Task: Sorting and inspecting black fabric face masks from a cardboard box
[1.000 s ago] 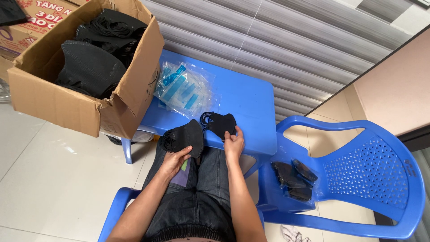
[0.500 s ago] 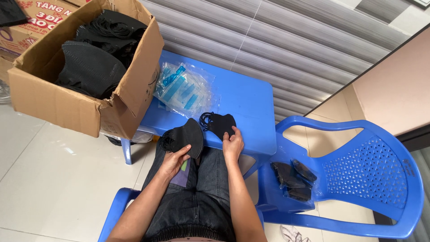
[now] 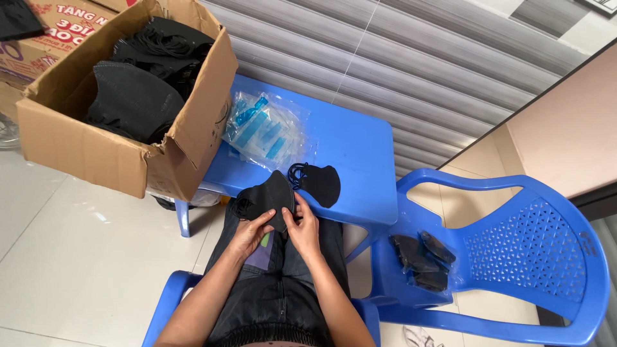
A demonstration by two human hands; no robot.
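My left hand (image 3: 249, 232) and my right hand (image 3: 302, 226) both grip a stack of folded black face masks (image 3: 267, 196) over my lap, at the near edge of a small blue plastic table (image 3: 357, 154). A single black mask (image 3: 318, 182) with ear loops lies on the table just beyond my right hand. A heap of clear plastic bags with blue print (image 3: 263, 132) rests further back on the table.
An open cardboard box (image 3: 109, 151) full of black masks (image 3: 138, 90) stands at the left, leaning against the table. A blue plastic chair (image 3: 533, 257) at the right carries packed black masks (image 3: 421, 260) on its seat. A ribbed shutter wall is behind.
My right hand has come away from the single mask on the table and joined the left on the stack of masks.
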